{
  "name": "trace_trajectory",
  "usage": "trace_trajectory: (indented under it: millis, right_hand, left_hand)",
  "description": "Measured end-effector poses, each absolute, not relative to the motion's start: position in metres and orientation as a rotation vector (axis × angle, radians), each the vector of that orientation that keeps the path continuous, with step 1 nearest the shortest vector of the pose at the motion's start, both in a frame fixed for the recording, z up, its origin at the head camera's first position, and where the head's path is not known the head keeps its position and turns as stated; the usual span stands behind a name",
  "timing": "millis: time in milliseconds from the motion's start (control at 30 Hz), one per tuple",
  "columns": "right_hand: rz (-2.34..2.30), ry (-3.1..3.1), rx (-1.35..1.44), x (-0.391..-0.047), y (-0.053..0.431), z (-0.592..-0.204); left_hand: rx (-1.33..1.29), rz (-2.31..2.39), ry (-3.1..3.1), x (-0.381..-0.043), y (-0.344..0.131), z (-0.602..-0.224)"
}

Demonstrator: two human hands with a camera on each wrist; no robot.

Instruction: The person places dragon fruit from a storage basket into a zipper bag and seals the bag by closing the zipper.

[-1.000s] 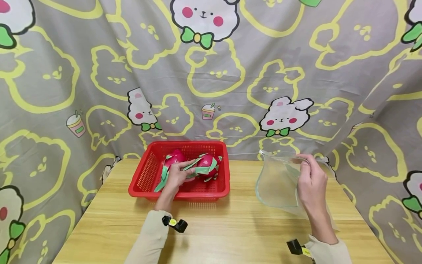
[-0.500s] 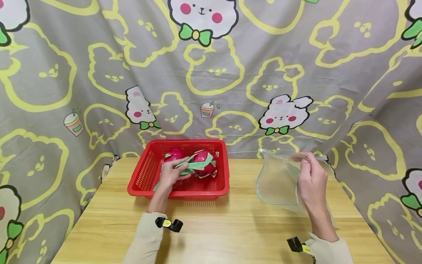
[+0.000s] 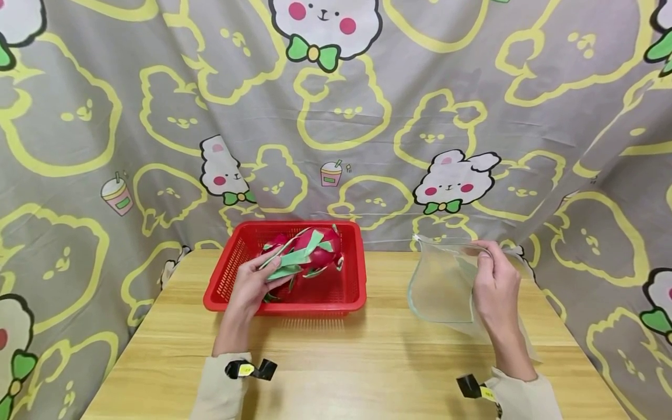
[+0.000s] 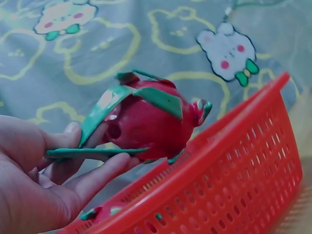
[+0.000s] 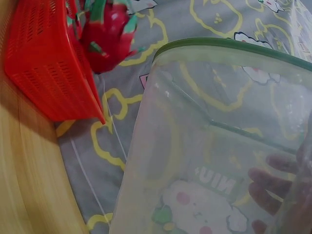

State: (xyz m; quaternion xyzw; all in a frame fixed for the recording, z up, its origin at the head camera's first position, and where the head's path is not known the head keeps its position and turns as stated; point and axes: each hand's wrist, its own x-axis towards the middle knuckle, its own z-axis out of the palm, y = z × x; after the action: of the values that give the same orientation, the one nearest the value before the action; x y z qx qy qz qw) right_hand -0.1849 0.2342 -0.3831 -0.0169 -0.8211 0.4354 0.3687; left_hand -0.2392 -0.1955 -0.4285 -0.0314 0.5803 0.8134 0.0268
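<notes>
My left hand pinches a red dragon fruit by its long green leaves, thumb on one side and fingers on the other. In the left wrist view this dragon fruit hangs above the rim of the red basket. A second dragon fruit lies inside the basket, mostly hidden by my hand and the held fruit. On the right, my right hand grips the upper edge of a translucent bag with pale green edging. Through the bag, some fingers show in the right wrist view.
The perforated basket stands at the back left of a wooden table. A grey patterned curtain hangs close behind the table and along its sides. Between basket and bag lies a stretch of bare tabletop.
My left hand has lifted the dragon fruit off the basket's floor and drawn back slightly left and toward me. The right hand and bag have hardly moved.
</notes>
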Motion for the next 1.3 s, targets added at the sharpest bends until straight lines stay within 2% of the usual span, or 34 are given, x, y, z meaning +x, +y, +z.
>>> trace_trajectory:
  millis: [433, 900, 1300]
  right_hand:
    - [1.09, -2.129, -0.048, -0.186, 0.232, -0.382]
    - [1.088, -2.163, 0.003, -0.19, 0.227, -0.377]
    - [1.094, -2.18, 0.004, -0.198, 0.226, -0.379]
  left_hand:
    - [-0.069, 2.602, 1.663, -0.215, -0.207, -0.425]
    - [0.141, 2.645, 1.599, -0.192, -0.213, -0.399]
    - [0.249, 2.688, 1.337, -0.185, -0.193, -0.391]
